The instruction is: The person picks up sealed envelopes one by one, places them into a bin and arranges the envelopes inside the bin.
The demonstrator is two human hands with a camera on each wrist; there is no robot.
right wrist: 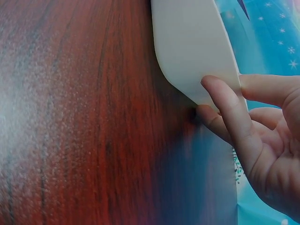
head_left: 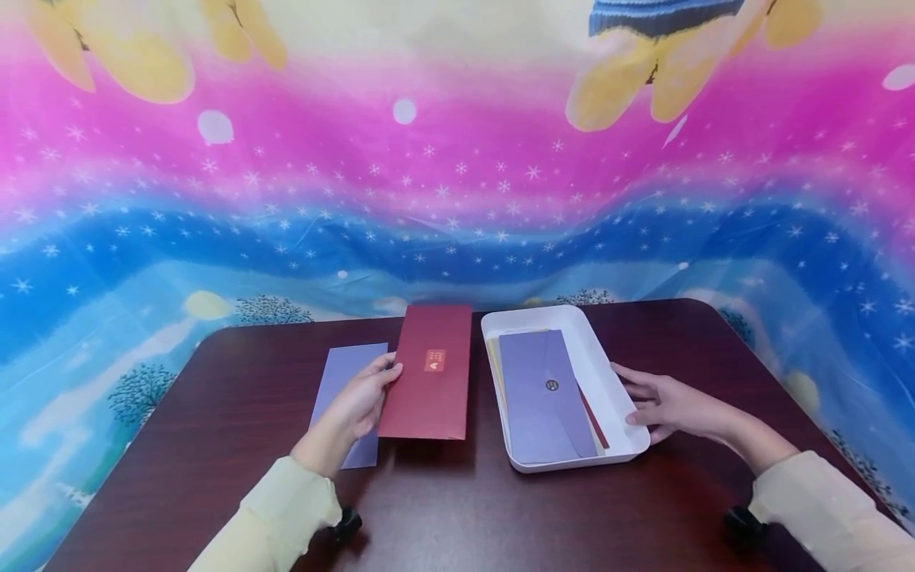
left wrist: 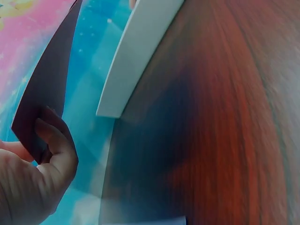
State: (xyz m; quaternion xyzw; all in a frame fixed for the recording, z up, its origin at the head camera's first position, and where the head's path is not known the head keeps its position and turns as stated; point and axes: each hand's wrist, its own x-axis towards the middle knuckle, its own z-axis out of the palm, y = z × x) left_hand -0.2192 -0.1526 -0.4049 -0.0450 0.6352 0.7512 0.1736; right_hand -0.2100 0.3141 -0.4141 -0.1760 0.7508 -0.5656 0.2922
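My left hand [head_left: 363, 401] grips the left edge of a dark red envelope [head_left: 434, 397], thumb on its front face, and holds it above the table. The envelope bears a small gold-printed label. In the left wrist view it appears dark and nearly edge-on, with fingers [left wrist: 56, 136] curled behind it. At right, my right hand [head_left: 672, 405] holds the near right rim of a white tray [head_left: 608, 381], with fingertips against the outer wall in the right wrist view. Inside the tray a purple envelope [head_left: 539, 421] with a round dark emblem lies on top of other envelopes, mostly hidden.
Another purple envelope [head_left: 363, 453] lies flat on the dark wooden table [head_left: 429, 524], partly behind my left hand and the red envelope. A patterned cloth [head_left: 457, 183] hangs behind the table and along its sides.
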